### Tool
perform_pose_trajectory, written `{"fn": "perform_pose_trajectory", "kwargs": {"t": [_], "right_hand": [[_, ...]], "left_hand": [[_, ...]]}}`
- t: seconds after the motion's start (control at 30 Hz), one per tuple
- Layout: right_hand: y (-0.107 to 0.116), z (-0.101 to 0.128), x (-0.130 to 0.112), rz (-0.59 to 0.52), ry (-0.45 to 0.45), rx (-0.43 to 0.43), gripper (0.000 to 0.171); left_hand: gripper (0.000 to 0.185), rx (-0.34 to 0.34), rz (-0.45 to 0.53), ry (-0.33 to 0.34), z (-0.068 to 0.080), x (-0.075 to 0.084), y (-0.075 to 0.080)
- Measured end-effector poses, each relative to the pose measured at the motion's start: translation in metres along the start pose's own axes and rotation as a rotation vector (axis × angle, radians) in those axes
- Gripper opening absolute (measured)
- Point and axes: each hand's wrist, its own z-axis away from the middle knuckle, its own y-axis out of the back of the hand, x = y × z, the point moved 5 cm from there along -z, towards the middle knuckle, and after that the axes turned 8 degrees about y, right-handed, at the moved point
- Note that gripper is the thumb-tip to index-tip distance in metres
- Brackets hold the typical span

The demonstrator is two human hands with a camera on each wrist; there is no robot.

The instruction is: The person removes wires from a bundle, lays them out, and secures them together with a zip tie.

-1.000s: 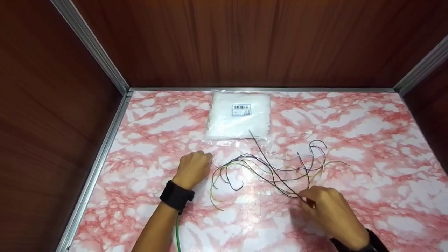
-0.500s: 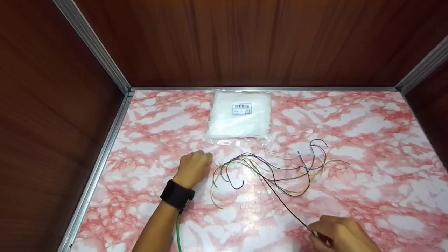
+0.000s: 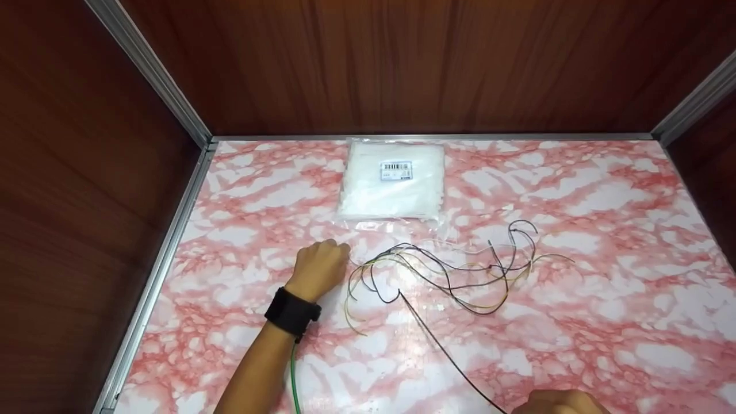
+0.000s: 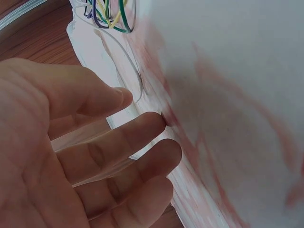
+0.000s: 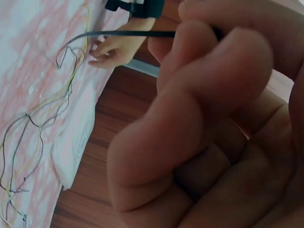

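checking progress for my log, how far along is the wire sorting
Early. One black wire is nearly drawn out of the tangle, pinched in the right hand at the near edge. The left hand rests beside the wire bundle, which is otherwise untouched. The cable tie bag lies unused.

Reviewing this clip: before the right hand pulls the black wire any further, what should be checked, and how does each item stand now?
1. Right hand has a firm pinch on the black wire: ok, fingers curl round it in the right wrist view.
2. Black wire free of the wire bundle: cannot tell; its far end lies right beside the tangle.
3. Left hand steadies the bundle: cannot tell; it rests at the bundle's left end, fingers relaxed in the left wrist view.
4. Plastic bag out of the pull path: ok, it lies behind the wires.
5. Right hand in the head view: not ok, only its top shows at the bottom edge.
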Motion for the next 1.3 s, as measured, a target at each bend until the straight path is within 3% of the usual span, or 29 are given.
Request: {"fn": "perform_pose_trajectory", "kwargs": {"t": [0.07, 0.2, 0.3, 0.5, 0.7, 0.9, 1.1, 1.3], "right_hand": [[-0.001, 0.002, -0.001, 0.054, 0.026, -0.017, 0.023], [0.001, 0.009, 0.000, 0.058, -0.031, 0.007, 0.021], [0.000, 0.013, 0.003, 0.061, -0.135, 0.021, 0.025], [-0.005, 0.011, 0.006, 0.008, -0.241, -0.033, 0.021], [-0.013, 0.007, 0.012, 0.008, -0.251, -0.018, 0.025], [-0.025, 0.002, 0.023, 0.033, -0.169, -0.003, 0.017], [-0.035, -0.006, 0.027, 0.025, -0.182, 0.017, 0.036], [-0.040, -0.014, 0.030, 0.095, -0.160, 0.075, 0.038]], "left_hand": [[0.020, -0.001, 0.004, 0.002, -0.002, 0.001, 0.001], [0.018, -0.002, 0.005, 0.006, -0.005, 0.004, 0.003], [0.016, -0.016, 0.002, 0.006, -0.009, 0.010, 0.006], [0.013, -0.098, 0.017, -0.007, -0.027, 0.026, 0.009], [0.016, -0.167, 0.047, -0.045, -0.045, 0.044, 0.003], [0.016, -0.229, 0.063, -0.106, -0.056, 0.063, -0.008], [0.015, -0.284, 0.066, -0.124, -0.061, 0.073, -0.019], [0.017, -0.329, 0.069, -0.119, -0.067, 0.079, -0.025]]}}
